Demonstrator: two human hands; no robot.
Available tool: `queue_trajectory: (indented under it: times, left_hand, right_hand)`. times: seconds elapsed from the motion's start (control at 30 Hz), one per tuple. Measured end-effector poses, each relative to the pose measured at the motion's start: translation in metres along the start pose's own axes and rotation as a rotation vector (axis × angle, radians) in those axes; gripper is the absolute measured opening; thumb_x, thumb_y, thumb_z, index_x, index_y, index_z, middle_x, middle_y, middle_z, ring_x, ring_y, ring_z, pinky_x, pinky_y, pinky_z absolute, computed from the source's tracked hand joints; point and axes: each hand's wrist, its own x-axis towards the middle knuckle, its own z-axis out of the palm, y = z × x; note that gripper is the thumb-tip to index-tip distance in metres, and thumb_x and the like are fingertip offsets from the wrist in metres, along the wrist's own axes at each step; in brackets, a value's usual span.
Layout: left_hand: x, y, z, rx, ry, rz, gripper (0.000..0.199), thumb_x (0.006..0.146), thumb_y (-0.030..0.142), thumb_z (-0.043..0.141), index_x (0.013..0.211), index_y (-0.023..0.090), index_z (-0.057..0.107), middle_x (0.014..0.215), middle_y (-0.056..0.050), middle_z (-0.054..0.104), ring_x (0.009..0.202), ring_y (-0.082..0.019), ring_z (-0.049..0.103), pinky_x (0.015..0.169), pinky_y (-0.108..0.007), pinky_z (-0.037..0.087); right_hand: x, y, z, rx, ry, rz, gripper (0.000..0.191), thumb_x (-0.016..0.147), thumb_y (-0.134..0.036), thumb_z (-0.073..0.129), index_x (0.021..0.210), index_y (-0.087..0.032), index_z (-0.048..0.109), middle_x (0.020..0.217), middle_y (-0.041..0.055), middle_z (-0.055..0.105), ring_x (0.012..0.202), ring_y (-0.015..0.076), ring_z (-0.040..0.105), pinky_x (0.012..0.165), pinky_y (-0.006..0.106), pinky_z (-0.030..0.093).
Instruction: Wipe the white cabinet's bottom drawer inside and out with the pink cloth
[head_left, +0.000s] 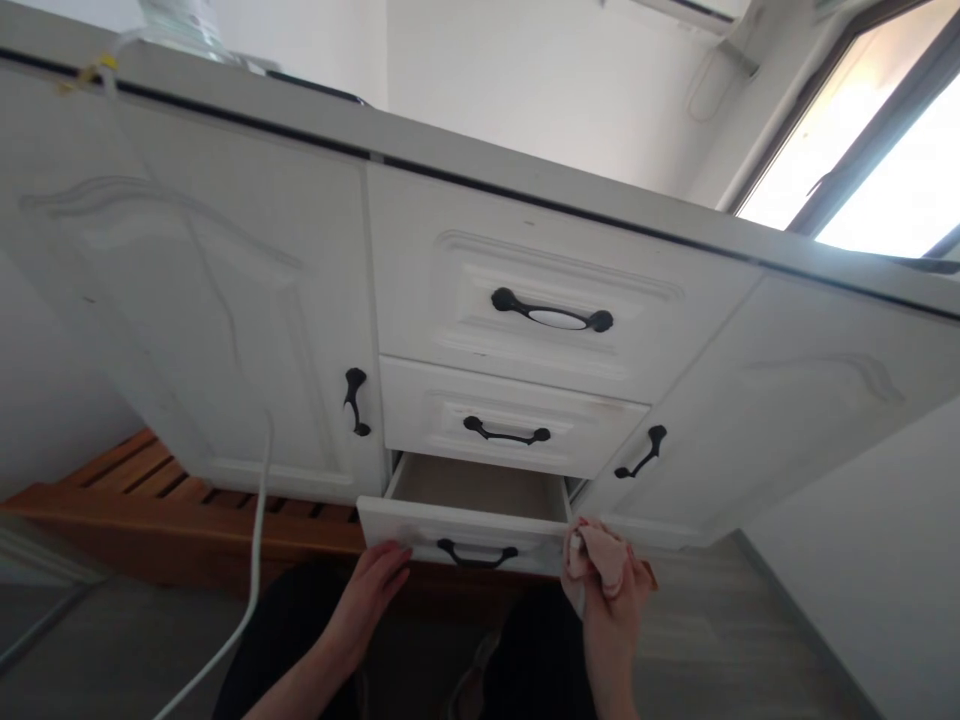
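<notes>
White cabinet (pixel 420 250), window (pixel 862 130) at 2 o'clock, slatted wood (pixel 225 510) at 8. Bottom drawer (pixel 540 545) at 6, partly out, which leaves its front reachable from both ends. Hands: left hand (pixel 371 585) at 7, half open, fingers at the front's left end, nothing gripped, probably steadying. Right hand (pixel 615 615) at 5, closed around pink cloth (pixel 604 555), bunched by the right end, likely for a firmer pad. Black handle (pixel 478 560) between them, untouched.
</notes>
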Motion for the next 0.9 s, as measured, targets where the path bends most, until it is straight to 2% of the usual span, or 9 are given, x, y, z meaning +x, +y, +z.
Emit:
queue_trajectory:
  times: [0.07,0.17,0.3,0.4,0.47,0.57,0.7,0.8,0.9]
  left_hand:
    - [0.016,0.007,0.006,0.043,-0.018,0.03,0.023,0.067,0.033,0.08,0.082,0.021,0.066,0.091,-0.001,0.069,0.1,-0.019,0.066,0.088,-0.028,0.055]
    - [0.041,0.022,0.013,0.131,-0.045,0.062,0.026,0.065,0.036,0.079,0.08,0.019,0.066,0.086,-0.001,0.068,0.094,-0.018,0.065,0.083,-0.029,0.053]
    - [0.069,0.035,0.025,0.239,-0.082,0.109,0.027,0.071,0.039,0.075,0.083,0.017,0.064,0.087,-0.002,0.067,0.093,-0.019,0.065,0.085,-0.035,0.053]
    - [0.085,0.033,0.029,0.322,-0.096,0.165,0.031,0.072,0.046,0.071,0.084,0.019,0.063,0.088,-0.003,0.067,0.095,-0.021,0.066,0.085,-0.037,0.053]
    - [0.09,0.027,0.021,0.389,-0.084,0.221,0.038,0.068,0.052,0.069,0.088,0.02,0.064,0.09,-0.004,0.068,0.096,-0.024,0.067,0.086,-0.037,0.054]
    - [0.083,0.013,-0.017,0.509,-0.002,0.344,0.048,0.059,0.055,0.069,0.093,0.022,0.066,0.099,-0.006,0.068,0.102,-0.029,0.064,0.098,-0.045,0.051]
    - [0.055,-0.023,-0.109,0.728,0.137,0.461,0.039,0.063,0.047,0.062,0.091,0.021,0.07,0.111,-0.013,0.066,0.113,-0.035,0.059,0.115,-0.054,0.034]
    - [0.033,-0.057,-0.166,1.361,0.327,0.507,0.054,0.085,0.04,0.031,0.115,0.014,0.068,0.136,-0.019,0.06,0.119,-0.035,0.06,0.098,-0.052,0.046]
    - [0.023,-0.075,-0.182,1.701,0.395,0.52,0.058,0.093,0.031,0.022,0.133,0.016,0.061,0.151,-0.013,0.052,0.132,-0.028,0.054,0.103,-0.047,0.042]
  right_hand:
    - [0.01,-0.01,0.002,0.086,0.113,0.024,0.05,0.09,-0.042,0.053,0.134,-0.019,0.051,0.134,0.0179,0.052,0.122,0.0338,0.054,0.105,0.051,0.043]
    - [0.02,-0.008,0.005,0.129,0.136,0.009,0.049,0.085,-0.035,0.058,0.131,-0.017,0.051,0.126,0.0162,0.058,0.115,0.0309,0.056,0.102,0.047,0.043]
    - [0.038,0.01,0.008,-0.005,0.251,-0.19,0.029,0.088,-0.025,0.051,0.114,-0.016,0.061,0.118,0.0156,0.06,0.112,0.0292,0.054,0.103,0.048,0.04]
    - [0.057,0.023,0.017,-0.112,0.31,-0.327,0.028,0.09,-0.024,0.051,0.111,-0.015,0.067,0.117,0.0155,0.06,0.112,0.0291,0.054,0.103,0.049,0.038]
    - [0.07,0.029,0.028,-0.163,0.272,-0.377,0.032,0.092,-0.024,0.048,0.116,-0.016,0.068,0.118,0.015,0.059,0.112,0.0285,0.054,0.102,0.05,0.038]
    - [0.081,0.034,0.051,-0.193,0.24,-0.455,0.036,0.096,-0.022,0.042,0.121,-0.018,0.067,0.119,0.0146,0.059,0.114,0.0285,0.052,0.101,0.05,0.038]
    - [0.075,0.017,0.085,-0.224,0.31,-0.566,0.032,0.097,-0.021,0.044,0.119,-0.018,0.068,0.117,0.0145,0.06,0.117,0.0293,0.05,0.1,0.052,0.038]
    - [0.058,-0.024,0.119,-0.254,0.244,-0.671,0.031,0.098,-0.019,0.047,0.117,-0.023,0.07,0.116,0.0131,0.06,0.119,0.0294,0.048,0.102,0.052,0.036]
    - [0.035,-0.082,0.167,-0.258,0.181,-0.735,0.032,0.096,-0.016,0.054,0.12,-0.032,0.071,0.114,0.0096,0.064,0.118,0.0297,0.047,0.101,0.051,0.033]
